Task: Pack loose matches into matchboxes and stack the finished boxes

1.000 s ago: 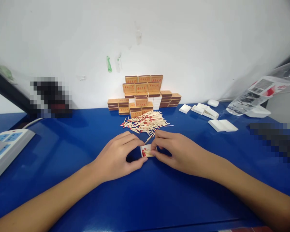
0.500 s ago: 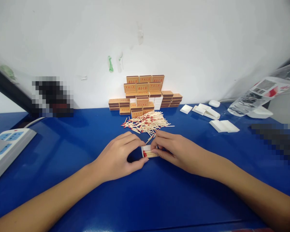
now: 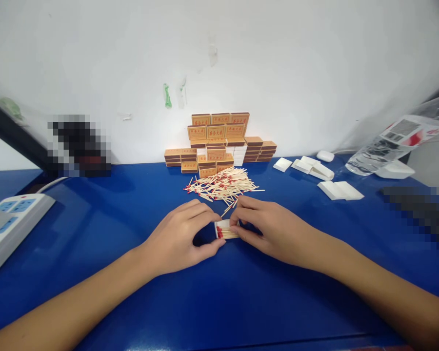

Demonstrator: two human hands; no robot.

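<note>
While the bare left hand is holding the left end of a small white cardboard tray, its thumb and finger are standing a bit apart around it. The bare right hand is bunching its fingertips over the right part, and it is hard to tell if they are pinching anything. Thin wooden red-tipped matches are lying inside. The tray is sitting on a shiny blue table, and a messy match pile is lying on its far side.
</note>
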